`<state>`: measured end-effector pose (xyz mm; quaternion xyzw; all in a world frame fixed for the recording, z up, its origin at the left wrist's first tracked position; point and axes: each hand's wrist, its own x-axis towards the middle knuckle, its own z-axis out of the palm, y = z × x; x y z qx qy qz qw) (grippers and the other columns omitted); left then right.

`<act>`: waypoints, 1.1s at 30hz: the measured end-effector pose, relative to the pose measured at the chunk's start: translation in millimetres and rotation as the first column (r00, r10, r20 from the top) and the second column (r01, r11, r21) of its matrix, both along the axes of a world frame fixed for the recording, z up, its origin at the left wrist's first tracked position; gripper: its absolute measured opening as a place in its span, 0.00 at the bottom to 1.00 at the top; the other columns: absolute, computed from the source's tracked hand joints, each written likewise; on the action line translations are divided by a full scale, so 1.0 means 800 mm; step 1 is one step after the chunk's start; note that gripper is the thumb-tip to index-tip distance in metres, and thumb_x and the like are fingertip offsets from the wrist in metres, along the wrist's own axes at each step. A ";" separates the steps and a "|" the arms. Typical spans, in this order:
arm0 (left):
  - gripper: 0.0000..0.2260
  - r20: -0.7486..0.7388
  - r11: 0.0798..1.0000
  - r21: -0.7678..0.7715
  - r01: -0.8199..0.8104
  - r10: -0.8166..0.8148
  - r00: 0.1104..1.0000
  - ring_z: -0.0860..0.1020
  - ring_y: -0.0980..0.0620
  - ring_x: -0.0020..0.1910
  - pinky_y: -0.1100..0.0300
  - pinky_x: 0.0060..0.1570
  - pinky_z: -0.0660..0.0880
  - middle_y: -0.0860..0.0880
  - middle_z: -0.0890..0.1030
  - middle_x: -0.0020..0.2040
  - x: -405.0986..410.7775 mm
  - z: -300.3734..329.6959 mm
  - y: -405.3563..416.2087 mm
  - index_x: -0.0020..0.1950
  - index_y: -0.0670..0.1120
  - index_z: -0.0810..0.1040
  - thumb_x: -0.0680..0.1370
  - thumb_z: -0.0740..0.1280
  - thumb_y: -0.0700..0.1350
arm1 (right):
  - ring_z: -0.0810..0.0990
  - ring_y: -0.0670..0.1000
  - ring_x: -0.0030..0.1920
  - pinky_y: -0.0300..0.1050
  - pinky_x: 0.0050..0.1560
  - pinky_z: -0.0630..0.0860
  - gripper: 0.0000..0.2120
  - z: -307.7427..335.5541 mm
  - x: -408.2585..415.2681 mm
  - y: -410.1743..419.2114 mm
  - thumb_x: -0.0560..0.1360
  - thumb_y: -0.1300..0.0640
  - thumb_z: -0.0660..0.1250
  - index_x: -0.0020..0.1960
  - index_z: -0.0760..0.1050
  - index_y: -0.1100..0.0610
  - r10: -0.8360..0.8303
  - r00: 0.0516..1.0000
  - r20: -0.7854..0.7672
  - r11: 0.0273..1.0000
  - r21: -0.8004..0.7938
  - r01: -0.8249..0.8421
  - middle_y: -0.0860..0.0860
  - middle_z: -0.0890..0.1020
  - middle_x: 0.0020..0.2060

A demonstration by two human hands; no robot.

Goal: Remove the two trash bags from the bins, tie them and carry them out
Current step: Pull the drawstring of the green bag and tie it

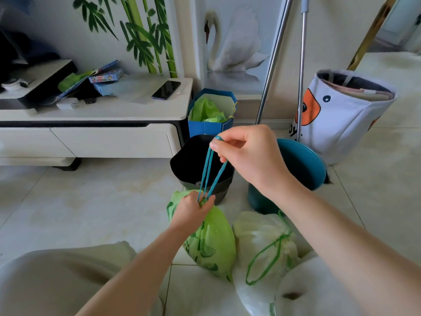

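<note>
A bright green trash bag (pixel 211 245) lies on the tiled floor in front of me. My left hand (pixel 193 209) pinches its gathered neck shut. My right hand (pixel 247 153) holds the bag's teal drawstring (pixel 209 169) pulled up taut above the neck. To the right lies a pale whitish trash bag (pixel 259 238), its green drawstring loop (pixel 266 261) drawn closed. Behind them stand a black bin (pixel 193 156) and a teal bin (pixel 303 163), both without bags.
A white TV cabinet (pixel 98 131) with a phone (pixel 166 89) and booklets stands at left. A blue paper bag (pixel 211 110) holds green bags. Two mop poles (pixel 273 62) lean on the wall. A white fabric basket (pixel 341 112) stands at right. My knees fill the lower corners.
</note>
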<state>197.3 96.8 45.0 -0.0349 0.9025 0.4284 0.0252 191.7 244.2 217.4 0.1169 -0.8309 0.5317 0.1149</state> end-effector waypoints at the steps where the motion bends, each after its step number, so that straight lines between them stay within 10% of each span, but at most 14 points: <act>1: 0.19 0.028 0.999 -0.030 0.031 -0.030 0.999 0.62 0.53 0.23 0.59 0.25 0.61 0.52 0.65 0.26 0.001 -0.007 -0.001 0.31 0.48 0.63 0.76 0.64 0.55 | 0.80 0.48 0.29 0.44 0.40 0.79 0.06 -0.002 0.001 0.000 0.71 0.59 0.71 0.37 0.84 0.59 -0.003 1.000 0.008 1.000 -0.022 0.004 0.53 0.82 0.26; 6: 0.25 0.226 0.967 -0.175 0.183 -0.142 0.964 0.75 0.50 0.39 0.52 0.40 0.78 0.47 0.77 0.45 -0.004 -0.004 -0.013 0.45 0.47 0.77 0.70 0.58 0.68 | 0.82 0.49 0.32 0.44 0.42 0.80 0.07 -0.011 0.001 -0.001 0.72 0.61 0.70 0.36 0.83 0.62 0.011 0.997 0.070 0.992 -0.123 -0.003 0.54 0.83 0.28; 8: 0.26 0.334 0.903 -0.269 0.336 -0.240 0.912 0.70 0.46 0.64 0.46 0.64 0.69 0.49 0.72 0.65 -0.004 0.009 -0.025 0.63 0.58 0.74 0.70 0.59 0.69 | 0.84 0.52 0.35 0.50 0.45 0.82 0.07 -0.014 0.000 -0.002 0.73 0.61 0.69 0.38 0.83 0.61 0.037 0.994 0.103 0.992 -0.120 -0.024 0.54 0.83 0.30; 11: 0.33 0.338 0.839 -0.315 0.443 -0.337 0.879 0.55 0.49 0.75 0.44 0.72 0.55 0.53 0.62 0.75 0.002 0.042 -0.040 0.74 0.60 0.58 0.72 0.66 0.64 | 0.86 0.55 0.36 0.54 0.44 0.84 0.05 -0.013 0.003 -0.003 0.75 0.63 0.67 0.42 0.80 0.62 0.104 0.970 0.218 0.972 -0.229 -0.053 0.57 0.83 0.34; 17: 0.22 0.164 0.859 -0.305 0.411 -0.378 0.911 0.71 0.58 0.58 0.63 0.58 0.68 0.58 0.75 0.59 0.017 0.093 -0.053 0.65 0.54 0.73 0.72 0.71 0.56 | 0.86 0.56 0.38 0.53 0.43 0.84 0.05 -0.012 0.016 -0.013 0.77 0.63 0.64 0.46 0.76 0.64 0.194 0.951 0.243 0.952 -0.280 -0.123 0.60 0.85 0.37; 24: 0.11 0.047 0.932 -0.187 0.312 -0.308 0.950 0.76 0.55 0.51 0.58 0.53 0.73 0.53 0.81 0.50 0.031 0.078 -0.033 0.51 0.49 0.82 0.73 0.72 0.53 | 0.86 0.56 0.41 0.54 0.47 0.83 0.05 -0.013 0.021 -0.019 0.77 0.64 0.64 0.47 0.76 0.66 0.239 0.939 0.247 0.917 -0.375 -0.135 0.60 0.85 0.38; 33: 0.07 0.213 0.970 0.064 0.234 -0.242 0.946 0.69 0.48 0.34 0.58 0.34 0.66 0.47 0.79 0.35 0.020 0.084 -0.040 0.42 0.49 0.85 0.76 0.68 0.48 | 0.86 0.59 0.42 0.46 0.44 0.83 0.06 -0.016 0.007 0.007 0.77 0.65 0.64 0.48 0.75 0.69 0.138 0.954 0.264 0.877 -0.481 0.006 0.65 0.84 0.40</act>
